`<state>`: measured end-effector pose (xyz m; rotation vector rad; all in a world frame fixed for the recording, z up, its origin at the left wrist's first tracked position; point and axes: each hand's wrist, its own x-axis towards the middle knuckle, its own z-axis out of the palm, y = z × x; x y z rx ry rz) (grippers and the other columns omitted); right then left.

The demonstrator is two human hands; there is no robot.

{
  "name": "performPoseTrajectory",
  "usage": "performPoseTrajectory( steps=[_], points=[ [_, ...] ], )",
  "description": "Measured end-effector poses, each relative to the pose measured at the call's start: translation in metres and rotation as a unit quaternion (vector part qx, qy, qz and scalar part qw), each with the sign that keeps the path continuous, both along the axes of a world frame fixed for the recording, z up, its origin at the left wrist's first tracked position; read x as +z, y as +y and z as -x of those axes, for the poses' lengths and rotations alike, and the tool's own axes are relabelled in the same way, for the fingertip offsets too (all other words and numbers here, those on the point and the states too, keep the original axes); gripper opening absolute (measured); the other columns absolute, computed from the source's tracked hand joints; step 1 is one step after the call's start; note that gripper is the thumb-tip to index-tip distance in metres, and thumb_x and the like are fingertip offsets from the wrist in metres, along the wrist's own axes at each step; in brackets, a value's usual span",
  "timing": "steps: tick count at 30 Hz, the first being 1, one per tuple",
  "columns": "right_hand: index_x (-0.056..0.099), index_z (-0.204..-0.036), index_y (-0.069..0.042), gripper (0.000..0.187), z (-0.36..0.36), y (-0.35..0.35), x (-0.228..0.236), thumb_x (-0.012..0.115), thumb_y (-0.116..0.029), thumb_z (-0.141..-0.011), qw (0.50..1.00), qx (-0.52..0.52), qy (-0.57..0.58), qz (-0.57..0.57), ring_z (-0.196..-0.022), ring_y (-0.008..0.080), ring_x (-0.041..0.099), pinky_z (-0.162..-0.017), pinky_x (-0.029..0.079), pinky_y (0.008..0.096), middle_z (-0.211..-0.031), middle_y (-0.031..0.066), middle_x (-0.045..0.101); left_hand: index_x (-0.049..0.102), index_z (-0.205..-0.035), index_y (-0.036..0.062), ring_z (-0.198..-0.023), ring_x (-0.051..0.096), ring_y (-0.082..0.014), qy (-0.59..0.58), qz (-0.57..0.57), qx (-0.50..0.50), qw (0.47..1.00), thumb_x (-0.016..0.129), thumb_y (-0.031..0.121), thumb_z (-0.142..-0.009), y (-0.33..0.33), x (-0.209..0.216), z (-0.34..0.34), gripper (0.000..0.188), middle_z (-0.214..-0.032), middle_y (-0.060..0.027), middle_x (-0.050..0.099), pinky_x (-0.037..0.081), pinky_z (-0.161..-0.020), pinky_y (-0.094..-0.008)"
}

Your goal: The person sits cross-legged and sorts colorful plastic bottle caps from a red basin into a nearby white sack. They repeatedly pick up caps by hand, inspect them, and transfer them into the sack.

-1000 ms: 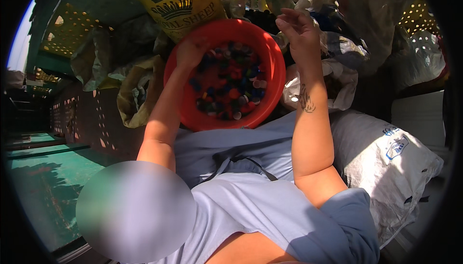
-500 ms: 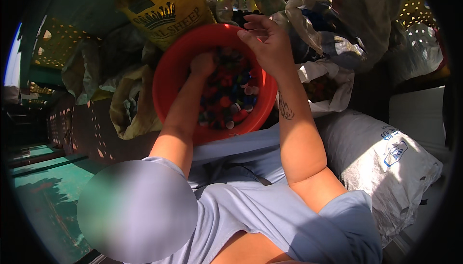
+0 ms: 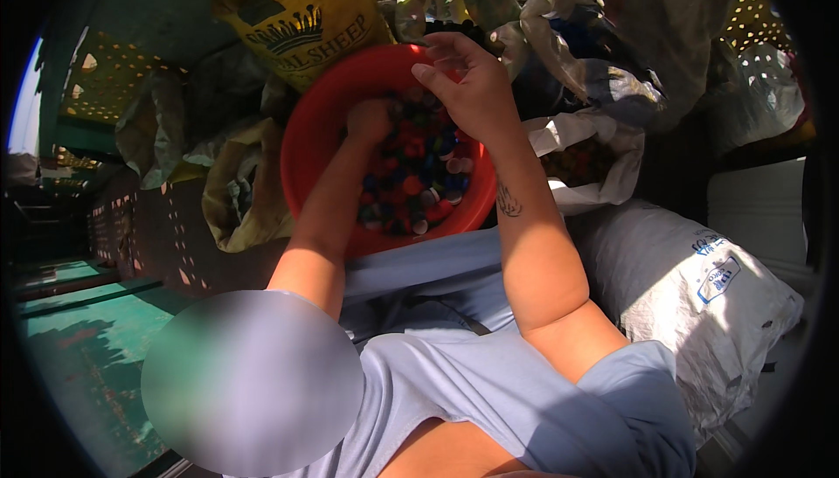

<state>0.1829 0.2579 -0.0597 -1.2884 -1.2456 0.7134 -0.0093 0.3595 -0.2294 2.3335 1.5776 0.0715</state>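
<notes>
A round red tub (image 3: 308, 133) stands before me, holding many small colourful bottle caps (image 3: 412, 185), mostly red, blue and white. My left hand (image 3: 369, 120) reaches down inside it at the far left of the heap. Shade and the caps hide its fingers, so whether it grips anything does not show. Above the tub's far right rim hovers my right hand (image 3: 470, 85), its thumb and loosely bent fingers apart, with nothing visible in them.
Open sacks ring the tub: a yellow printed bag (image 3: 306, 24) behind, a beige one (image 3: 234, 216) at left, a pale one (image 3: 577, 194) with small things inside at right. A full white sack (image 3: 690, 294) lies near right. Perforated yellow crates (image 3: 109, 76) stand beyond.
My right hand has shifted a little left, further over the tub's rim. The left hand stays down among the caps, nearly unmoved.
</notes>
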Motion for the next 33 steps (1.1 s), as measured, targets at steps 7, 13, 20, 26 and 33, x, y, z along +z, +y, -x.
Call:
performPoseTrajectory(
  steps=[7, 13, 20, 26, 33],
  points=[
    [0.065, -0.11, -0.002, 0.042, -0.002, -0.001, 0.001, 0.074, -0.027, -0.077, 1.0, -0.004, 0.0, -0.003, -0.092, 0.0231, 0.065, -0.082, 0.052, 0.0343, -0.096, 0.0124, 0.068, 0.068, -0.099, 0.0188, -0.093, 0.066, -0.0335, 0.019, -0.021, -0.005, 1.0, 0.062, 0.028, -0.078, 0.001, -0.011, -0.003, 0.024, -0.096, -0.013, 0.069, 0.052, -0.081, -0.0464],
    [0.065, -0.11, -0.002, 0.043, -0.003, 0.001, -0.001, 0.074, -0.027, -0.077, 1.0, -0.008, -0.002, -0.013, -0.091, 0.0239, 0.066, -0.082, 0.052, 0.0347, -0.096, 0.0131, 0.069, 0.071, -0.099, 0.0177, -0.092, 0.066, -0.0338, -0.064, 0.028, -0.005, 0.998, 0.065, 0.037, -0.077, 0.004, -0.016, 0.031, 0.03, -0.095, -0.0145, 0.069, 0.052, -0.08, -0.0457],
    [0.063, -0.114, -0.003, 0.04, -0.004, 0.001, 0.001, 0.074, -0.022, -0.082, 1.0, 0.01, -0.006, 0.014, -0.095, 0.0153, 0.063, -0.088, 0.049, 0.0299, -0.098, 0.007, 0.067, 0.074, -0.095, 0.0182, -0.088, 0.066, -0.0351, -0.034, -0.061, 0.133, 0.989, 0.062, 0.052, -0.08, 0.009, 0.007, 0.082, 0.038, -0.09, -0.0152, 0.069, 0.052, -0.077, -0.0466],
    [0.063, -0.114, -0.004, 0.039, 0.0, 0.002, 0.001, 0.074, -0.023, -0.081, 1.0, 0.011, -0.012, 0.014, -0.095, 0.0156, 0.063, -0.087, 0.049, 0.0303, -0.098, 0.0068, 0.067, 0.073, -0.093, 0.0147, -0.087, 0.066, -0.0358, 0.028, -0.05, 0.097, 0.994, 0.057, 0.055, -0.084, 0.008, 0.014, 0.071, 0.045, -0.088, -0.0147, 0.069, 0.052, -0.075, -0.0472],
    [0.064, -0.111, -0.001, 0.044, 0.004, 0.003, 0.0, 0.074, -0.027, -0.077, 1.0, 0.005, -0.005, 0.002, -0.093, 0.0251, 0.066, -0.084, 0.052, 0.0352, -0.098, 0.0141, 0.069, 0.073, -0.094, 0.0156, -0.087, 0.067, -0.0318, -0.056, 0.037, 0.095, 0.993, 0.061, 0.047, -0.082, 0.029, 0.011, 0.039, 0.036, -0.087, -0.013, 0.07, 0.052, -0.077, -0.044]
  ],
)
